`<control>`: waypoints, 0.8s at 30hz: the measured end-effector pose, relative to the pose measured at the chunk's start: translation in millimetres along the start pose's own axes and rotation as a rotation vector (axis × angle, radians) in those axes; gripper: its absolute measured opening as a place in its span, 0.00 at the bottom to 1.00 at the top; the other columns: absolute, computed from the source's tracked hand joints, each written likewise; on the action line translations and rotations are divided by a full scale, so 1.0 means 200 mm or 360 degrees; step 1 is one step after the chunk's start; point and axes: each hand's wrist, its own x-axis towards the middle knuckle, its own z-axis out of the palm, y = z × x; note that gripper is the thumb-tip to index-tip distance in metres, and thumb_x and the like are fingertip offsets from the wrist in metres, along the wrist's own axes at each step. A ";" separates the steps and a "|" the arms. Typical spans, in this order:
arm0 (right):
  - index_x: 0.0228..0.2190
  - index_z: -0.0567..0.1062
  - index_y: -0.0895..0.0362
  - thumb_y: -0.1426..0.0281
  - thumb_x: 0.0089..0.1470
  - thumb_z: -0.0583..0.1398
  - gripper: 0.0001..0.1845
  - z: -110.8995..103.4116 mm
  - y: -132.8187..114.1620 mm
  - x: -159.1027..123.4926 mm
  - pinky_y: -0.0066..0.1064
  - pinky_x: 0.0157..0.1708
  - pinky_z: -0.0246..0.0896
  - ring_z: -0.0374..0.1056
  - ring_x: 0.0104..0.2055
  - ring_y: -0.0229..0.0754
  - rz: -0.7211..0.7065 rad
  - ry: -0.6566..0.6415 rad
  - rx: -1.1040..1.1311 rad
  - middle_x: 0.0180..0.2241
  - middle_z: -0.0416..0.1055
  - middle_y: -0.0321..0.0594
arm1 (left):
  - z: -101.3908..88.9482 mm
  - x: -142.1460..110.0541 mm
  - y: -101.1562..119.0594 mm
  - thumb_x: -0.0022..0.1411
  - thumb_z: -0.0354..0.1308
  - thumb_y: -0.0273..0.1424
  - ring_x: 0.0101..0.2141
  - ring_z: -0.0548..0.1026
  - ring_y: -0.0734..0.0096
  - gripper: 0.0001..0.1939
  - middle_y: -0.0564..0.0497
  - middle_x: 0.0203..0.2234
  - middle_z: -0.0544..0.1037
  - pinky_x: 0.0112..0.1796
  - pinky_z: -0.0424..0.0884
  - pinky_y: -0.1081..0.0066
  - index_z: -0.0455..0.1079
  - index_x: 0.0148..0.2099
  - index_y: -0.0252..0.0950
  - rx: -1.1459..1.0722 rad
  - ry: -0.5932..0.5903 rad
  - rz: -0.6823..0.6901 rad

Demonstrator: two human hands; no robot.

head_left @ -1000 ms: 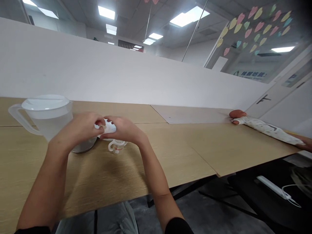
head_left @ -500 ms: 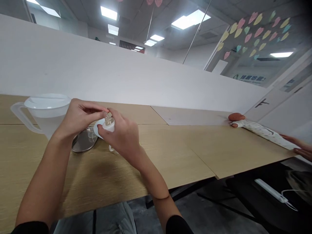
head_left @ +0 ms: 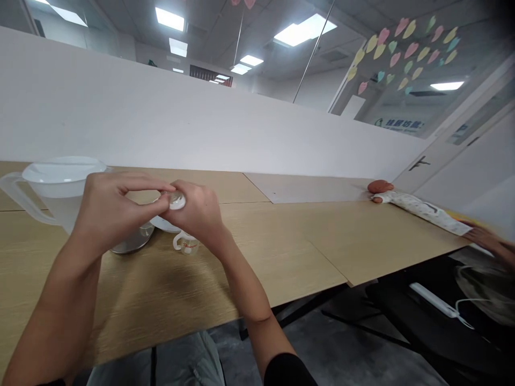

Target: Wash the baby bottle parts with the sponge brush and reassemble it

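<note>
Both hands meet above the table around a baby bottle nipple [head_left: 177,200], clear with a white collar ring. My left hand [head_left: 120,201] pinches one side of it between thumb and fingertips. Wrapped round the other side is my right hand [head_left: 197,209], fingers closed on the collar. Below them stands a small clear baby bottle [head_left: 188,244] with white handles and red print, partly covered by my right hand. Behind my hands lies a white plate [head_left: 163,225], mostly hidden. A round metal tray [head_left: 131,246] with a clear item on it shows under my left wrist.
A large translucent pitcher [head_left: 60,187] with a white lid stands at the left. At the far right a doll [head_left: 418,209] in pale clothes lies on the table [head_left: 273,257], with another person's hand [head_left: 483,236] at its feet. A white power strip [head_left: 432,300] rests on a black chair.
The nipple stood upright in my fingers half a second ago; now it is tipped, its round end turned towards me. The view has shifted slightly. The bottle and tray stay on the table.
</note>
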 end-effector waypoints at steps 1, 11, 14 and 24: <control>0.39 0.76 0.55 0.60 0.57 0.58 0.14 0.00 0.00 0.00 0.30 0.33 0.57 0.72 0.40 0.44 0.0005 0.0018 -0.0029 0.37 0.78 0.38 | 0.01 0.01 -0.01 0.53 0.63 0.32 0.35 0.80 0.66 0.07 0.58 0.32 0.83 0.40 0.76 0.66 0.81 0.34 0.43 -0.0021 0.0020 -0.0038; 0.52 0.68 0.58 0.62 0.62 0.55 0.19 -0.02 0.00 -0.04 0.33 0.41 0.61 0.70 0.45 0.47 -0.0031 0.0036 -0.0175 0.45 0.74 0.47 | 0.09 0.09 -0.10 0.52 0.66 0.30 0.35 0.80 0.68 0.07 0.50 0.32 0.83 0.40 0.77 0.69 0.81 0.36 0.34 -0.0433 0.0030 -0.0267; 0.52 0.68 0.57 0.58 0.63 0.55 0.21 -0.06 0.02 -0.04 0.32 0.42 0.60 0.69 0.45 0.45 -0.0058 -0.0003 -0.0062 0.44 0.74 0.44 | 0.07 0.08 -0.08 0.54 0.64 0.29 0.36 0.79 0.68 0.07 0.50 0.34 0.83 0.41 0.76 0.69 0.81 0.37 0.36 -0.0555 -0.0089 -0.0215; 0.39 0.79 0.57 0.61 0.58 0.61 0.13 -0.06 0.25 0.06 0.33 0.48 0.56 0.61 0.49 0.45 0.0017 -0.0017 -0.0174 0.43 0.67 0.45 | 0.07 0.07 -0.14 0.57 0.56 0.50 0.47 0.76 0.58 0.30 0.49 0.50 0.78 0.47 0.72 0.64 0.71 0.58 0.42 0.0034 -0.0875 -0.0287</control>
